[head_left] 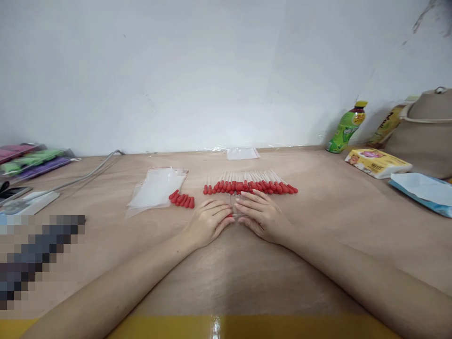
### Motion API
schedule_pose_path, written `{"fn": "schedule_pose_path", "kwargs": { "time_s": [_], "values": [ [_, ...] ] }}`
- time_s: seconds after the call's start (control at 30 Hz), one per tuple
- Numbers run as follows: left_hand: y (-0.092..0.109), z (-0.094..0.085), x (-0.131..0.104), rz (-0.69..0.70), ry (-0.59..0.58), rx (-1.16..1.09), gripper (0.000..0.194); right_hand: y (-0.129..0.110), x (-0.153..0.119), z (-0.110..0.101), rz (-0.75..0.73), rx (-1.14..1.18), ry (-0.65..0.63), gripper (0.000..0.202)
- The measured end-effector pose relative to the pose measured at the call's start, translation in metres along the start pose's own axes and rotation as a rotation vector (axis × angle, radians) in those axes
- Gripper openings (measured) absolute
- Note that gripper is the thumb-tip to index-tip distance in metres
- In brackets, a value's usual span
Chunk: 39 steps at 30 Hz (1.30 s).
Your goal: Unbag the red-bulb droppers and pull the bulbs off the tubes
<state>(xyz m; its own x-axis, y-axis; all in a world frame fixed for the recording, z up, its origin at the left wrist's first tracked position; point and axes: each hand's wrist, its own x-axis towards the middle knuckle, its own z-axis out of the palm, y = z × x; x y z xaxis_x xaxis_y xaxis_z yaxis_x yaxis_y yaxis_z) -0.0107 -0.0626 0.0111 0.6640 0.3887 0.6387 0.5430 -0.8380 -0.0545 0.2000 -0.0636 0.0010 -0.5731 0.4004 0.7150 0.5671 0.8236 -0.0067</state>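
Observation:
My left hand is closed around the red end of a thin stick with a red tip, low over the table. My right hand pinches the clear end of the same stick. Just beyond both hands lies a row of red-tipped sticks, their pale thin ends pointing to the wall. Several loose red tips rest left of my left hand, at the edge of a stack of clear plastic bags. A transparent piece shows between my hands, partly covered by my fingers.
Another clear bag lies near the wall. On the right are a green bottle, a yellow tissue pack, a blue-white packet and a bag. Coloured packets and a cable are on the left.

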Motion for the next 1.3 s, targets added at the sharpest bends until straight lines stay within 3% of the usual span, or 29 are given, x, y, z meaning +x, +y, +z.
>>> {"fn": "schedule_pose_path", "kwargs": {
  "time_s": [0.3, 0.47, 0.97, 1.3],
  "values": [
    [0.001, 0.000, 0.001, 0.020, 0.009, 0.015, 0.019, 0.000, -0.001, 0.003, -0.060, 0.101, 0.004, 0.026],
    [0.002, -0.004, 0.001, 0.054, -0.043, 0.056, 0.014, 0.000, -0.001, 0.003, -0.132, 0.158, 0.024, 0.025],
    [0.005, -0.013, 0.000, 0.083, -0.106, -0.016, 0.014, -0.003, -0.003, -0.005, -0.281, 0.054, 0.057, 0.025],
    [0.006, -0.017, -0.003, 0.106, -0.120, -0.025, 0.014, -0.002, -0.007, -0.009, -0.304, 0.054, 0.057, 0.027]
  ]
}}
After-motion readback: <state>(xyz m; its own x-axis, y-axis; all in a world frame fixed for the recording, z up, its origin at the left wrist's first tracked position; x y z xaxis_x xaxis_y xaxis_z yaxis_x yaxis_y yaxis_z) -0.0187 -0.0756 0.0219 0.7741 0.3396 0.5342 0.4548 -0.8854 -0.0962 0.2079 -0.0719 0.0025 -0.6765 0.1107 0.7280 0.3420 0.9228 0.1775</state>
